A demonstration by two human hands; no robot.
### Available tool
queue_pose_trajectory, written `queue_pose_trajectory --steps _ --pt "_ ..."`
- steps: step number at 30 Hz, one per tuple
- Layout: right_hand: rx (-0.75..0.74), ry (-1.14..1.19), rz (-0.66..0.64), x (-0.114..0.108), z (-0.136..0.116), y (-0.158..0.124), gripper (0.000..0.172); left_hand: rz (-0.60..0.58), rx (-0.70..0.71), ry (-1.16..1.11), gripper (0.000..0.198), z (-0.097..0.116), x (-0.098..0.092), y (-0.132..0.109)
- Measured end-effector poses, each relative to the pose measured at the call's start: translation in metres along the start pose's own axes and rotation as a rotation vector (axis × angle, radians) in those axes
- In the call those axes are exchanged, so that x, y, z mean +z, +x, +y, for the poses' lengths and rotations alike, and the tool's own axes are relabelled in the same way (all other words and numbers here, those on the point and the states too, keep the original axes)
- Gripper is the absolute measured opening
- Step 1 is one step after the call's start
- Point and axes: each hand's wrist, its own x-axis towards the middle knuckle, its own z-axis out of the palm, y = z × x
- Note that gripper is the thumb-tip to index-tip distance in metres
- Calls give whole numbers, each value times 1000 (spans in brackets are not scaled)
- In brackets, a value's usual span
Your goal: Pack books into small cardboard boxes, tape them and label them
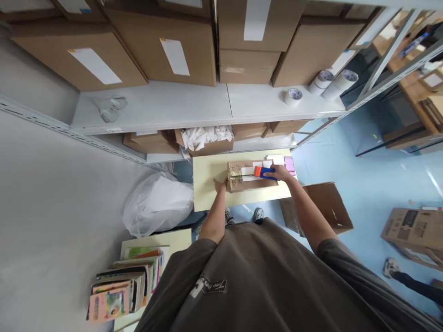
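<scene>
Right hand [281, 173] clamped on orange-blue tape dispenser [263, 172], pressed on top of cardboard box [249, 183] lying on pale table [206, 184]. Left hand [220, 186] open, flat against box's left end. Best: dispenser low along seam, left hand bracing so box doesn't slide.

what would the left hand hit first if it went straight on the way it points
The cardboard box on the table: the left hand sits at its left end, apparently touching it, though depth is hard to judge from above.
</scene>
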Motion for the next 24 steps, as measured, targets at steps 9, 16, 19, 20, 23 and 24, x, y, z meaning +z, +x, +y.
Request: queue_pose_trajectory --steps 9,16,19,20,23,24 --pt "-53 -67 -45 4 13 17 68 -73 205 5 51 35 14 -30" --pt "-146 -48 -106 -9 12 29 68 5 115 205 50 48 27 -43" --pt "-167 -76 -107 -30 33 30 69 34 102 236 51 48 23 -42" --pt "-153 -98 -107 -39 46 28 69 40 93 243 51 48 22 -40" --pt "-65 -152 -129 -69 93 18 69 23 80 272 52 48 21 -36" --pt "-44 -147 -137 -77 108 13 70 10 82 282 52 48 21 -35"
